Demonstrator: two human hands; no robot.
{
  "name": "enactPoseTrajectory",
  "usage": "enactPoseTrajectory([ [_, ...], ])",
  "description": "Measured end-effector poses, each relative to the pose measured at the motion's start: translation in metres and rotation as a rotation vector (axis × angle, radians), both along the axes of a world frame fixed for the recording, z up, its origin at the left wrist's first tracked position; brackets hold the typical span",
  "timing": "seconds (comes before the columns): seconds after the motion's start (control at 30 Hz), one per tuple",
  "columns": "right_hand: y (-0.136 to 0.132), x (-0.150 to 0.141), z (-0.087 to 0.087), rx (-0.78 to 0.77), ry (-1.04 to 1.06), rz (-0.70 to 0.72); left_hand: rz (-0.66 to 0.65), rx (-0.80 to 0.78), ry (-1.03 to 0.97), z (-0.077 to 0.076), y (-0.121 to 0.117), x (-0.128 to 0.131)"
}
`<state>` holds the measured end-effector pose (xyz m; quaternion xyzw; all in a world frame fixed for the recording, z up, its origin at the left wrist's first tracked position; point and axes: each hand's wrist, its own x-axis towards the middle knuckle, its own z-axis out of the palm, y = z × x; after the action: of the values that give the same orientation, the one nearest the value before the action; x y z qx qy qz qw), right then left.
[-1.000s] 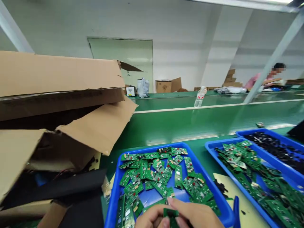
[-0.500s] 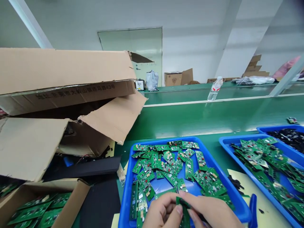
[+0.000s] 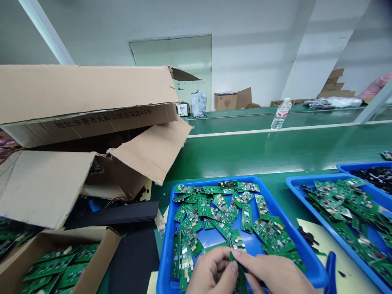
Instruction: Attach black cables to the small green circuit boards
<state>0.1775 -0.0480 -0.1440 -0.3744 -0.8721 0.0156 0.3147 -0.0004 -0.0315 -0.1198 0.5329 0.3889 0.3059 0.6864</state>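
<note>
In the head view, a narrow green circuit board (image 3: 241, 281) stands on edge between my hands at the bottom centre, over the near part of a blue tray (image 3: 269, 194). My left hand (image 3: 212, 271) pinches it from the left between thumb and curled fingers. From the right, the fingers of my right hand (image 3: 274, 274) close on the same board. Something dark shows under my right palm; what it is stays hidden. Many loose circuit boards (image 3: 223, 210) lie scattered and overlapping in the tray. A curved blue handle (image 3: 330, 271) sticks up right of my right hand.
Further right, a second blue tray (image 3: 294, 181) holds piled boards, and another blue tray (image 3: 343, 167) holds small black parts. Open cardboard boxes (image 3: 85, 87) crowd the left; a lower box (image 3: 107, 249) contains more boards. A water bottle (image 3: 281, 114) stands on the green bench behind.
The whole view has shifted slightly, so everything sits a little further right. The board between my fingers is turned more edge-on; both hands keep their grip.
</note>
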Motion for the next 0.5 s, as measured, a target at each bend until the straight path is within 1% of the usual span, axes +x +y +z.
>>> enactPoseTrajectory([
  [0.13, 0.000, -0.001, 0.005, -0.053, 0.021, 0.023, -0.013, 0.009, 0.000, -0.001, 0.000, 0.000],
  [0.37, 0.000, -0.002, 0.010, -0.074, 0.053, 0.030, 0.007, 0.027, 0.033, -0.006, 0.000, -0.001],
  [0.43, 0.000, -0.003, 0.012, -0.081, 0.086, 0.043, 0.005, 0.040, 0.041, -0.006, 0.000, -0.002],
  [0.5, -0.001, -0.004, 0.015, -0.059, 0.151, 0.022, 0.000, 0.048, 0.050, -0.003, 0.000, -0.002],
])
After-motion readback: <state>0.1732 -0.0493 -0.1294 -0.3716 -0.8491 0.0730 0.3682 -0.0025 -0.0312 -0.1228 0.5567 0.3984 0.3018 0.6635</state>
